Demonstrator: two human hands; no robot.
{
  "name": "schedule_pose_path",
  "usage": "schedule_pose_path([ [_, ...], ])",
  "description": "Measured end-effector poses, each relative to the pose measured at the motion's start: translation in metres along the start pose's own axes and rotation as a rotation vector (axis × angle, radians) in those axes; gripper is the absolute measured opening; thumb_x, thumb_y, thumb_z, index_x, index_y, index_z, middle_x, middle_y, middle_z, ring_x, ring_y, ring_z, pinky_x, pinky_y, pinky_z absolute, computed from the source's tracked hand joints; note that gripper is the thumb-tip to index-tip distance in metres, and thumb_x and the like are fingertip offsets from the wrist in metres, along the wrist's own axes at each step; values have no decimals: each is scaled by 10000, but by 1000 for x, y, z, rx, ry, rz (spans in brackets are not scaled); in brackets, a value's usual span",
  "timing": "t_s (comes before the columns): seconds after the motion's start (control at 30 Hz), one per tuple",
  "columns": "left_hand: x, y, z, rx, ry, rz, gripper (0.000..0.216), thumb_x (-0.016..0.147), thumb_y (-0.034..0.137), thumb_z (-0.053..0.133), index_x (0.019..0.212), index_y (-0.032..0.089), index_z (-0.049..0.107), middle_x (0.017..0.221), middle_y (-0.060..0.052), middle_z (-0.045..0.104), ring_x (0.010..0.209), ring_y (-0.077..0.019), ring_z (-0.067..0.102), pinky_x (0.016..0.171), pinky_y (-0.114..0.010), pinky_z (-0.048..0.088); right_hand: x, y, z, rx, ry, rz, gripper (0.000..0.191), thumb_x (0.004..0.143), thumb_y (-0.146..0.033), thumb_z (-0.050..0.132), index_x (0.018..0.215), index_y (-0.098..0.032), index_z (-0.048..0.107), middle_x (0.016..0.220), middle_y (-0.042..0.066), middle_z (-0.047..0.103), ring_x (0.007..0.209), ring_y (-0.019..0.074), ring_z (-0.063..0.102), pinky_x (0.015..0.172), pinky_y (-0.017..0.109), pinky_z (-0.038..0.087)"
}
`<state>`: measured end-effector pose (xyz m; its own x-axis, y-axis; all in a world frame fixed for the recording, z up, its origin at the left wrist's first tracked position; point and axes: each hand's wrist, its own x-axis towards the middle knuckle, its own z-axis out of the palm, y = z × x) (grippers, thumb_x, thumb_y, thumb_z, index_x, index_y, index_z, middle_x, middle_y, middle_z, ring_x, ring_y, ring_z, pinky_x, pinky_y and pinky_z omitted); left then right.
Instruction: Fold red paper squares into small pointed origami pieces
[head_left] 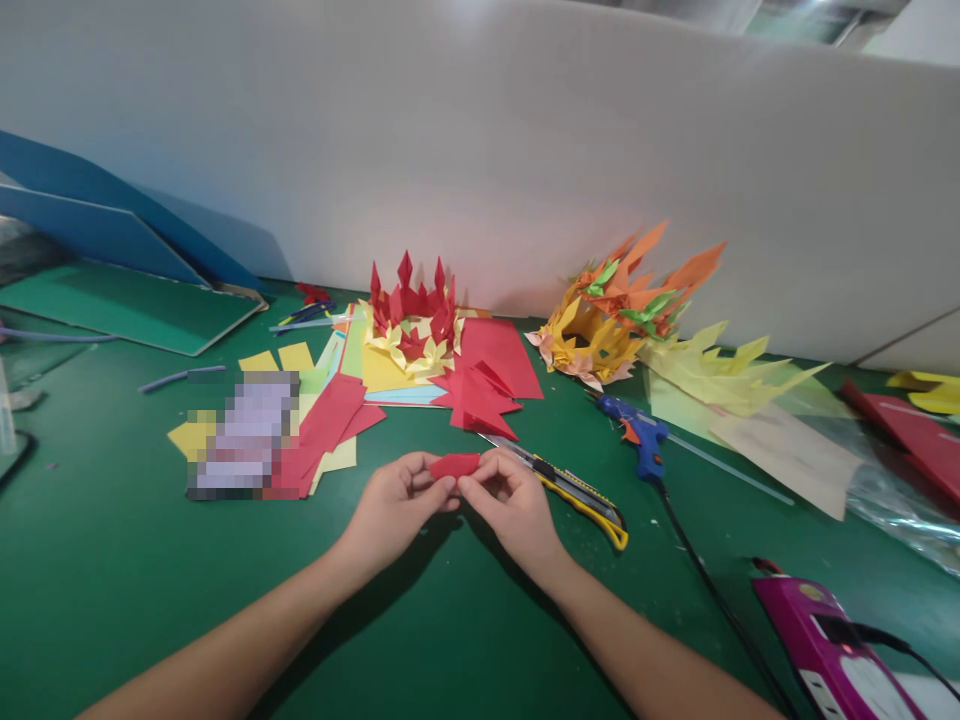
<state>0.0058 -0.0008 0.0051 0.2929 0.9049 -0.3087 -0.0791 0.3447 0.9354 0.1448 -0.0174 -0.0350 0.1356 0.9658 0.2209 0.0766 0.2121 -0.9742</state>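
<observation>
Between both hands is a small folded piece of red paper (456,466), held above the green table. My left hand (401,500) pinches its left end, thumb toward me. On the right end, my right hand (517,505) closes with thumb and fingers. Just beyond the right hand lies a yellow-handled utility knife (577,492). Several pointed red folded paper pieces (476,398) lie past the hands, near a red-and-yellow paper crown (412,315). Loose red paper strips (326,430) are left of the hands.
A blue glue gun (637,430) with a cord lies to the right, before an orange-and-yellow paper crown (600,320). At the lower right is a magenta power strip (832,640). Blue-green boards (135,300) lean at the far left. A white partition (465,140) stands behind.
</observation>
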Motion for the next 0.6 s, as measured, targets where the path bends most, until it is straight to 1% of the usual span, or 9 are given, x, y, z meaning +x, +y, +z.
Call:
schedule_pose_path([
  [0.1, 1, -2, -2, 52, 6, 21, 236, 580, 304, 754, 698, 165, 605, 658, -6, 711, 611, -137, 651, 681, -283, 519, 0, 0, 0, 102, -16, 86, 186, 657, -280, 663, 707, -216, 496, 655, -41, 497, 577, 120, 519, 549, 244, 476],
  [0.2, 3, -5, -5, 136, 12, 61, 203, 614, 302, 719, 714, 165, 608, 621, -2, 694, 595, -147, 647, 625, -273, 508, 1, -1, -1, 168, -65, 141, 257, 642, -315, 691, 810, -221, 520, 695, -31, 557, 607, 132, 561, 575, 256, 500],
  [0.3, 3, -7, -7, 170, 10, 96, 200, 634, 291, 697, 772, 166, 623, 662, -8, 707, 598, -148, 651, 609, -272, 510, 1, -2, -3, 163, -143, 184, 234, 671, -364, 694, 753, -207, 542, 681, -14, 601, 612, 150, 593, 608, 291, 515],
  [0.43, 2, -5, -6, 160, 4, 81, 189, 635, 268, 692, 782, 163, 635, 670, -16, 715, 598, -147, 657, 613, -274, 518, 0, -3, -6, 124, -170, 207, 265, 670, -394, 709, 649, -200, 529, 612, -12, 619, 565, 154, 594, 561, 288, 496],
  [0.6, 2, -1, -4, 126, -4, 36, 214, 612, 262, 701, 779, 165, 609, 612, 10, 691, 568, -137, 648, 629, -279, 521, 2, -5, -6, 146, -201, 266, 239, 654, -366, 713, 668, -193, 548, 598, -21, 621, 534, 139, 590, 546, 273, 483],
])
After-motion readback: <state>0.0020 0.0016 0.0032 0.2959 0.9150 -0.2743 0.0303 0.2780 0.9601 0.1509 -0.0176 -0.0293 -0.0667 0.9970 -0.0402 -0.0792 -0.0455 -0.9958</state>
